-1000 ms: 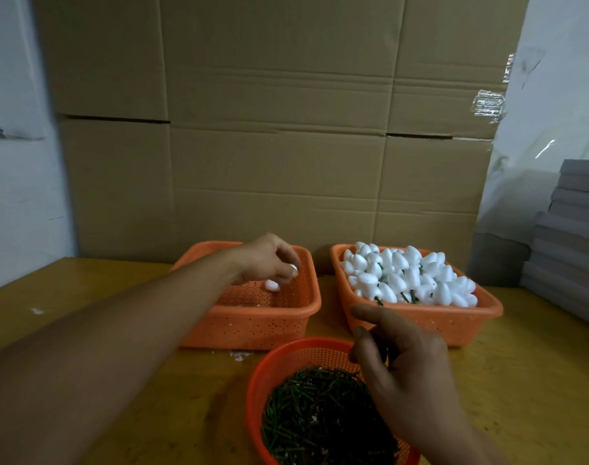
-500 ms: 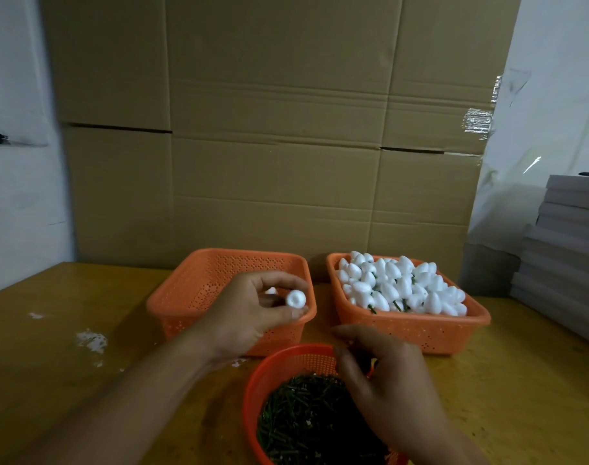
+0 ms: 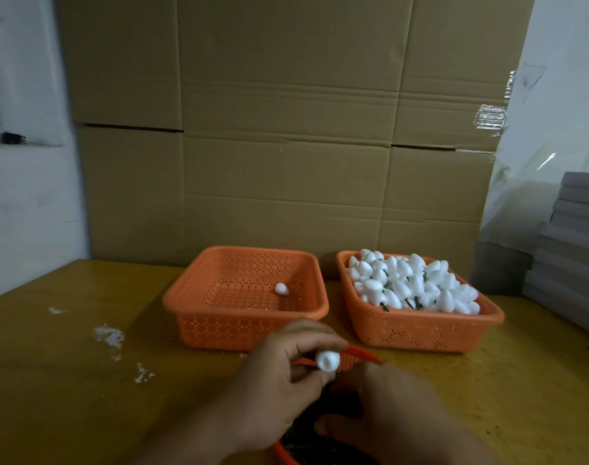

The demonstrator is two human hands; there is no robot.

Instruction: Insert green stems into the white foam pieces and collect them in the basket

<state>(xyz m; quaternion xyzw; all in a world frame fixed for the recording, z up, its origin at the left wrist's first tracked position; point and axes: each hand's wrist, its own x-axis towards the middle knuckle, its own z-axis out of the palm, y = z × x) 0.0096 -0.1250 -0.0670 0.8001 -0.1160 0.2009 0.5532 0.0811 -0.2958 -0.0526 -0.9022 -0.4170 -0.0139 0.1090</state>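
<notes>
Head view, left to right: white crumbs (image 3: 110,335) speckle the yellow bench (image 3: 51,380); the left orange perforated plastic basket (image 3: 246,325) holds one white foam piece (image 3: 281,288); low in the frame the left hand (image 3: 279,384) pinches another white foam egg (image 3: 328,360) over the round orange basket of green stems (image 3: 356,359); the right hand (image 3: 397,414) is curled, its hold unclear; the right orange basket (image 3: 420,333) is heaped with stemmed foam pieces (image 3: 410,283). No writing is legible.

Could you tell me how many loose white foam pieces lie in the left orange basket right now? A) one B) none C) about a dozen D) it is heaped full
A: a single white foam piece lies on the floor of the left orange basket, while the heap of pieces sits in the right orange basket.
</notes>
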